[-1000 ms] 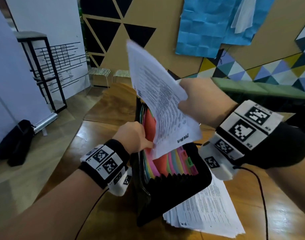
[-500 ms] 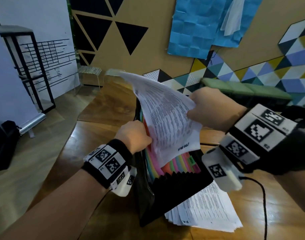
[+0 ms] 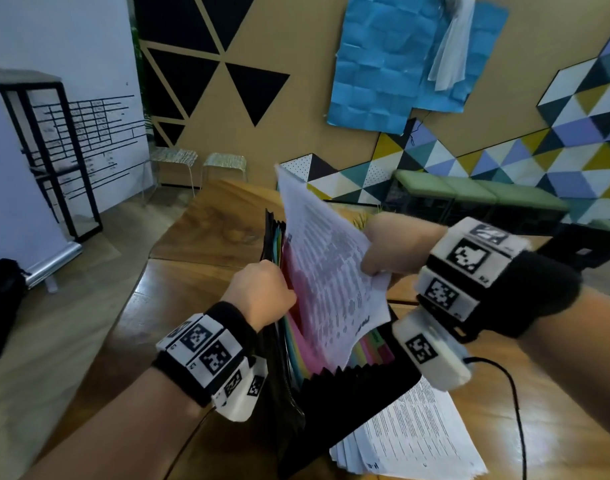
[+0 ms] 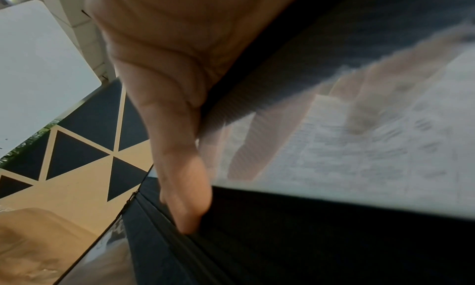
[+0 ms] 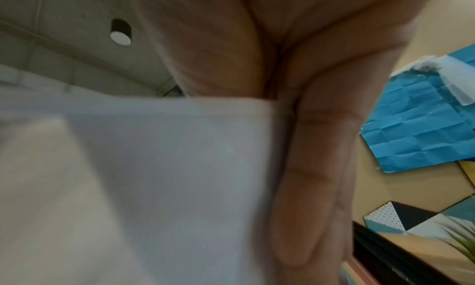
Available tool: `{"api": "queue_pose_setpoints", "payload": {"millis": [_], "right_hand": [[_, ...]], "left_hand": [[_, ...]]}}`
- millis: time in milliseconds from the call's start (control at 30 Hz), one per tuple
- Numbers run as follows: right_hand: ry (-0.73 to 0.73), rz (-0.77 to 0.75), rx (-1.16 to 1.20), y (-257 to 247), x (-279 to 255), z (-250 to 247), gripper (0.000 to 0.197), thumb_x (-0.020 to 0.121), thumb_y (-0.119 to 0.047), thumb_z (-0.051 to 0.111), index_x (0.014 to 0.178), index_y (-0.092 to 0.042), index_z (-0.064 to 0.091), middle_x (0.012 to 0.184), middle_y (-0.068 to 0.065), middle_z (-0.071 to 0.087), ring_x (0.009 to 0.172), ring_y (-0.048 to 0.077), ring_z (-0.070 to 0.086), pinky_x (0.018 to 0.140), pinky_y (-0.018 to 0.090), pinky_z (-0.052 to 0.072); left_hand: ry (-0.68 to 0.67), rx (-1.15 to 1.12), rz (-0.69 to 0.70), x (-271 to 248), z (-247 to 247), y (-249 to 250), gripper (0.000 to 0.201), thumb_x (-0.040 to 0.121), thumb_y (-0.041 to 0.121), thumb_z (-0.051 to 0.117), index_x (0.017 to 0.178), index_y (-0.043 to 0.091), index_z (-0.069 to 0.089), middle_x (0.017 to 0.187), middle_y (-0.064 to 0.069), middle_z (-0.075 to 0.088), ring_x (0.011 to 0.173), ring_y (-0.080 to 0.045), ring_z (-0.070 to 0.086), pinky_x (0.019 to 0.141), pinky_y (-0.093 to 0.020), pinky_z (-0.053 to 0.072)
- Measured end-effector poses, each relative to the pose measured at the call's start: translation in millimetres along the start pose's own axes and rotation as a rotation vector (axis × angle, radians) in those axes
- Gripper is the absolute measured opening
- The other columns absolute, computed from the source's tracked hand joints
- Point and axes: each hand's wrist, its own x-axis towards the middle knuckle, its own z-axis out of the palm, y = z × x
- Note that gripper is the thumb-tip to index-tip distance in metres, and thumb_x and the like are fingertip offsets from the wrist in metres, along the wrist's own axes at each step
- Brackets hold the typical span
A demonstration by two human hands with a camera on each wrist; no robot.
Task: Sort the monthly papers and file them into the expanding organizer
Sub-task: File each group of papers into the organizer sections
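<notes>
The right hand point(image 3: 397, 245) pinches a printed sheet point(image 3: 327, 271) whose lower edge is inside the black organizer point(image 3: 331, 393) on the table point(image 3: 199, 282) — the left hand point(image 3: 262, 292) grips the organizer's front pockets, holding them apart.

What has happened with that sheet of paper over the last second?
The right hand has lowered the printed sheet down into the expanding organizer, between its colored dividers. The left hand still holds the pockets apart, and the paper stack stays under the organizer.
</notes>
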Motion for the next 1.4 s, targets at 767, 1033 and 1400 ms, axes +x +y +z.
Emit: {"api": "queue_pose_setpoints", "payload": {"millis": [767, 1033, 1400], "right_hand": [[-0.096, -0.193, -0.123, -5.7, 40.4, 94.9, 0.031, 0.087, -0.018, 0.056, 0.060, -0.012, 0.041, 0.067, 0.002, 0.048, 0.076, 0.022, 0.053, 0.051, 0.019, 0.035], [-0.218, -0.288, -0.140, -1.2, 47.7, 103.0, 0.022, 0.086, -0.021, 0.059, 0.067, -0.009, 0.063, 0.065, 0.002, 0.055, 0.074, 0.016, 0.055, 0.058, 0.022, 0.039], [0.101, 0.212, 0.651, 186.2, 34.6, 115.1, 0.009, 0.088, -0.015, 0.061, 0.083, -0.007, 0.063, 0.075, 0.009, 0.057, 0.067, 0.019, 0.050, 0.058, 0.029, 0.041]], "left_hand": [[0.006, 0.005, 0.034, -3.1, 1.0, -9.5, 0.016, 0.078, 0.019, 0.059, 0.067, 0.010, 0.067, 0.080, -0.005, 0.069, 0.080, -0.022, 0.065, 0.068, -0.036, 0.053], [0.021, 0.085, 0.008, -8.4, -2.9, -9.5, 0.032, 0.080, 0.043, 0.068, 0.087, 0.013, 0.071, 0.090, -0.002, 0.070, 0.079, -0.015, 0.064, 0.072, -0.032, 0.055], [0.111, 0.502, 0.212, -16.5, -5.4, -1.5, 0.069, 0.078, 0.023, 0.064, 0.140, 0.026, 0.034, 0.157, -0.014, -0.014, 0.144, -0.037, -0.014, 0.111, -0.063, 0.009]]}}
